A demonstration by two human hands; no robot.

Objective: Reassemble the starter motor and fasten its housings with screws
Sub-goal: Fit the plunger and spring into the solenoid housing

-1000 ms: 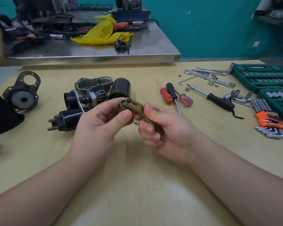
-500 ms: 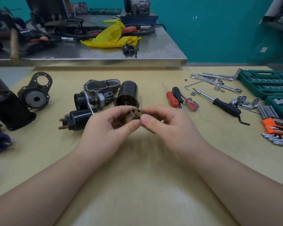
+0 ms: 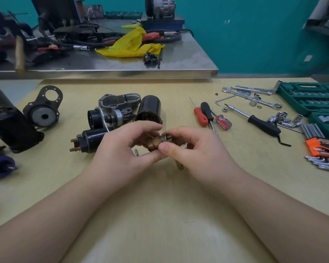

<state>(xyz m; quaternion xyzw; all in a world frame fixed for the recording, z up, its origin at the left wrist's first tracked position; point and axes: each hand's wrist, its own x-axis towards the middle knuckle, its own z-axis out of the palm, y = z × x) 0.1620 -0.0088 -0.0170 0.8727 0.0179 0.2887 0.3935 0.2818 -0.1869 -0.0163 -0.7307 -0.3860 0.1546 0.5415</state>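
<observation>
Both hands hold the brass part (image 3: 153,144) clear of the tabletop (image 3: 160,215), left hand (image 3: 122,149) gripping it steady while the right hand (image 3: 194,149) fingers (image 3: 164,149) pinch its ringed end, likely to seat it.

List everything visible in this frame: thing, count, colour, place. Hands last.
brown part: 1, brown-brass, pinched between both hands
motor can: 1, black, table centre
gear housing: 1, grey metal, left of the can
solenoid: 1, black, copper terminals, left of the hands
end plate: 1, black, far left
screwdrivers: 3, red and black handles, right of centre
ratchet handle: 1, black grip, right
hex keys: 1 set, orange holder, right edge
socket case: 1, green, far right
yellow rag: 1, steel bench behind
left hand: 1, gripping the part
right hand: 1, pinching the part
</observation>
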